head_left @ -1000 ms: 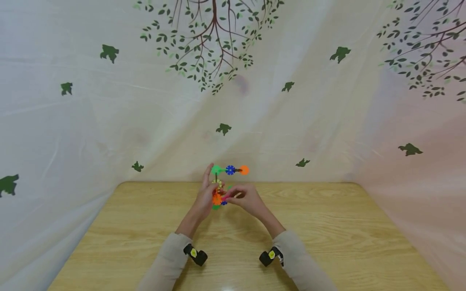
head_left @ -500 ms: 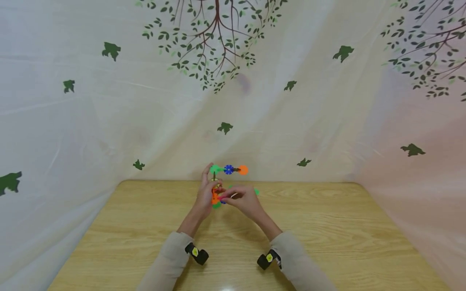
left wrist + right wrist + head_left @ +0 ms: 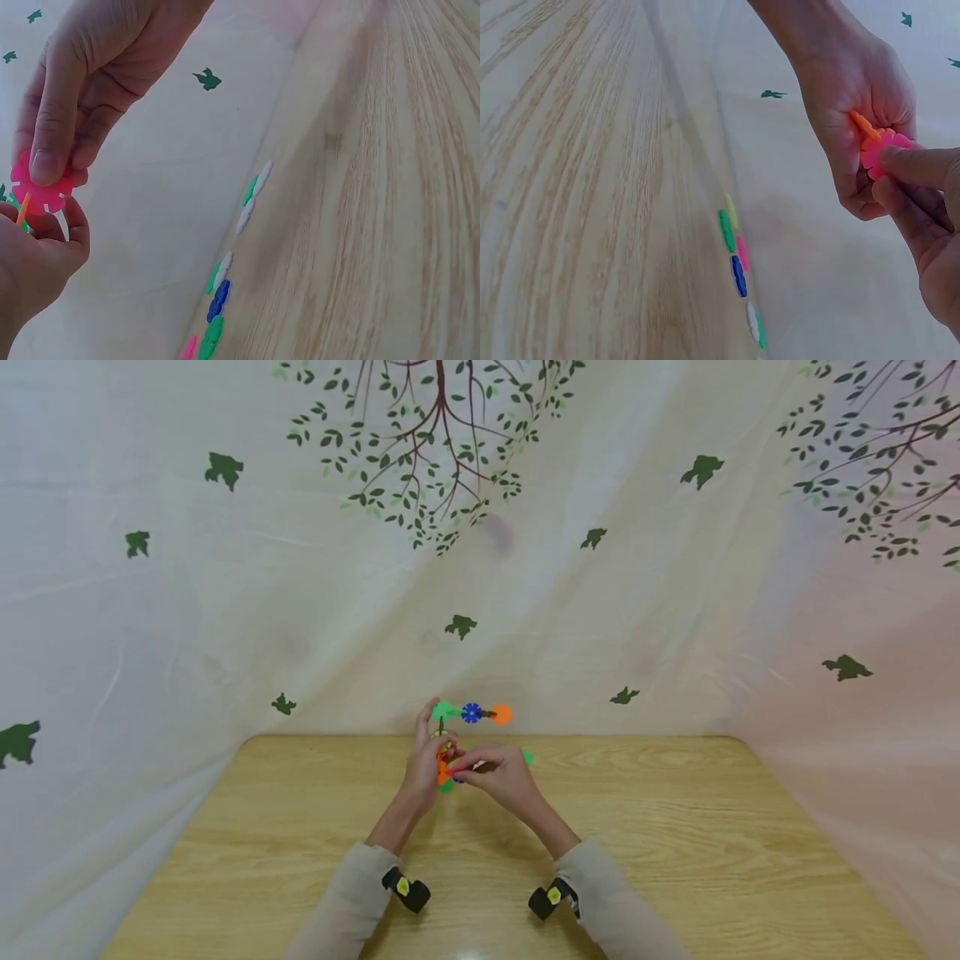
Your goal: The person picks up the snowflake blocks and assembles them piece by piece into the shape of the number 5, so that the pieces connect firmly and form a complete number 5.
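Note:
In the head view my left hand (image 3: 418, 777) holds a built piece of notched interlocking discs. Along its top run a green disc (image 3: 443, 711), a blue disc (image 3: 472, 713) and an orange disc (image 3: 502, 714) at the far end. Thumb and index finger of my right hand (image 3: 512, 774) pinch a pink disc (image 3: 46, 187). In the left wrist view, the edge of an orange disc (image 3: 23, 209) meets the pink one's notched rim. From the right wrist view, orange discs (image 3: 865, 125) stick out of the left palm beside the pink disc. Fingers hide the built piece's middle.
Loose discs lie in a row along the wooden table's (image 3: 675, 860) back edge, among them a blue disc (image 3: 218, 301), a green disc (image 3: 727, 230) and a white disc (image 3: 752, 321). A patterned cloth (image 3: 360, 610) hangs right behind them.
My right hand has shifted slightly left, bringing the pink disc against the orange one. The lower orange disc has turned more edge-on. A green disc behind the right hand has come into sight.

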The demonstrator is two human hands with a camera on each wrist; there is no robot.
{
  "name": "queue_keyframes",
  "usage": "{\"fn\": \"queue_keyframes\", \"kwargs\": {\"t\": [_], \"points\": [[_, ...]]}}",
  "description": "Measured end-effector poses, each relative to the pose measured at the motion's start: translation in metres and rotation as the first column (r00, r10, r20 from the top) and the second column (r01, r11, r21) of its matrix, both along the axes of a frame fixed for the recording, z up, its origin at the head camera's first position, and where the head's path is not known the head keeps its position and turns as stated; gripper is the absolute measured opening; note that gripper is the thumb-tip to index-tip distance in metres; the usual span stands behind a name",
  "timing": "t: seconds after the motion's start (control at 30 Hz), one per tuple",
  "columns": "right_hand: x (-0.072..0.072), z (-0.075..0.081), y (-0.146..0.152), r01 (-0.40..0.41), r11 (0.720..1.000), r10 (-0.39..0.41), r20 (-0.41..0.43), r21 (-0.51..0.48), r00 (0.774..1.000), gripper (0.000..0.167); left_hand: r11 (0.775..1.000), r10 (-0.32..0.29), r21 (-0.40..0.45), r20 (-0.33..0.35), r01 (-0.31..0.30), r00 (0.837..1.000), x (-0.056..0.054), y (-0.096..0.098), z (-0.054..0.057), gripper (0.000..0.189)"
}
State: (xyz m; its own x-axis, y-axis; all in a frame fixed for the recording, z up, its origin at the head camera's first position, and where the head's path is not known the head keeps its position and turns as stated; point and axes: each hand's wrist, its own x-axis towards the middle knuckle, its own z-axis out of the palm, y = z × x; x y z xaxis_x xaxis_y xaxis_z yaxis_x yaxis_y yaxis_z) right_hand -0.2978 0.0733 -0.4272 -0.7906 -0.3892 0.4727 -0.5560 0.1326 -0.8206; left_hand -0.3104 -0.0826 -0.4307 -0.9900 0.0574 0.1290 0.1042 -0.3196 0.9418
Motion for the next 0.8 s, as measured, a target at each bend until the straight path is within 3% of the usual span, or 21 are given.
{"fn": "queue_keyframes", "kwargs": {"t": [0.2, 0.33, 0.63, 0.8], "points": [[-0.005, -0.010, -0.001, -0.012, 1.000, 0.011, -0.042, -0.004, 0.999, 0.007, 0.999, 0.005, -0.039, -0.008, -0.005, 1.000, 0.001, 0.001, -0.002, 0.066], [-0.006, -0.010, 0.001, 0.000, 1.000, 0.000, 0.003, 0.023, 1.000, 0.007, 0.999, -0.012, -0.042, 0.002, 0.012, 1.000, 0.000, 0.000, -0.001, 0.065], [-0.013, -0.003, 0.010, -0.025, 0.993, 0.019, 0.053, 0.112, 0.998, 0.008, 0.992, -0.124, -0.032, -0.044, 0.123, 0.991, -0.001, -0.010, 0.006, 0.067], [-0.015, 0.000, 0.015, -0.041, 0.993, 0.034, 0.066, 0.110, 0.997, 0.008, 0.984, -0.177, -0.013, -0.034, 0.177, 0.984, -0.001, -0.015, 0.005, 0.071]]}}
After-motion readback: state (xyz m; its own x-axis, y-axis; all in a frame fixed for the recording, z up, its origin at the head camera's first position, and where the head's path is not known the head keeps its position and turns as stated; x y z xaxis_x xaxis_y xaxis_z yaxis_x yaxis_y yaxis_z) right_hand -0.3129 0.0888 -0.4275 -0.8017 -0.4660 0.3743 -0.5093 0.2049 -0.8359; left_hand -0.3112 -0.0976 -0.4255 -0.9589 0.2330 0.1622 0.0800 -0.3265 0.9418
